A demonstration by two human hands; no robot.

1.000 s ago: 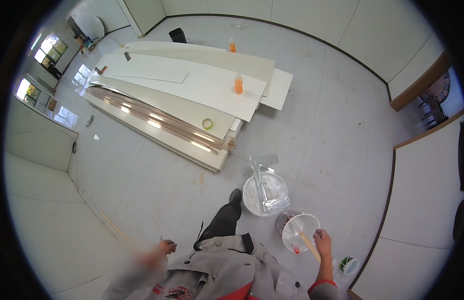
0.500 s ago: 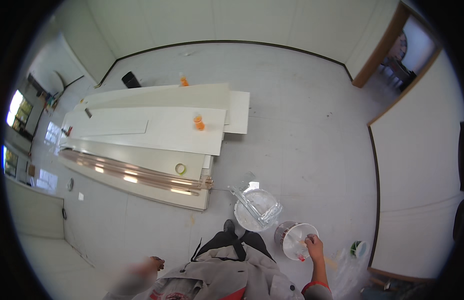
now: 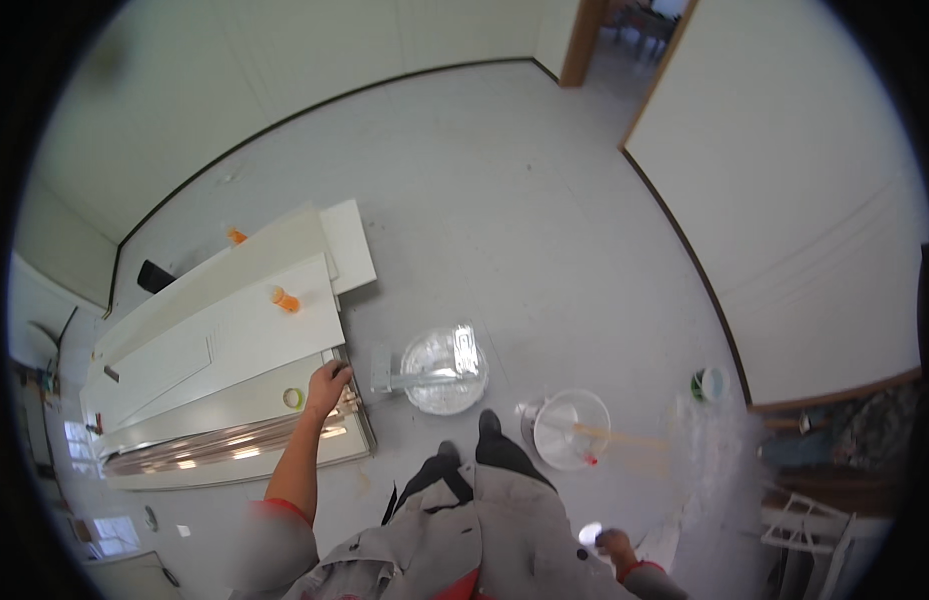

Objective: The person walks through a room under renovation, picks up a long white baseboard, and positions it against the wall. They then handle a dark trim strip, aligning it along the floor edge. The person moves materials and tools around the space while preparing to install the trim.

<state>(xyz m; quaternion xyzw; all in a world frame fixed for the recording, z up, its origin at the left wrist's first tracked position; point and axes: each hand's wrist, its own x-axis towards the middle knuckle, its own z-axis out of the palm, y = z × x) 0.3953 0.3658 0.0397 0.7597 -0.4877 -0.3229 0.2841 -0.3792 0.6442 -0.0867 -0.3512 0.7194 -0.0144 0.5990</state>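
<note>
My left hand (image 3: 332, 378) reaches forward over the near right end of a stack of long white panels (image 3: 255, 325). Its fingers are bent and a small dark patch shows at their tips; whether it touches the stack or holds anything is unclear. Low at the right, my right hand (image 3: 615, 545) hangs near my jacket, slightly blurred, beside a bright white round spot (image 3: 591, 533). Ahead of that hand stands a white bucket (image 3: 543, 445) with a pale wooden stick (image 3: 625, 436) sticking out over its rim and a small red piece (image 3: 591, 461) inside.
A round tub (image 3: 425, 400) bears a clear plastic-looking frame (image 3: 465, 350). Copper-coloured strips (image 3: 200, 450), a tape roll (image 3: 293, 398) and an orange bottle (image 3: 285, 300) lie or stand on the stack. A green-and-white container (image 3: 710, 384) is near the right wall; a white rack (image 3: 810, 530) stands lower right.
My view has turned to the right. My left hand has swung forward to the panel stack's end. My right hand has left the bucket and come back toward my side.
</note>
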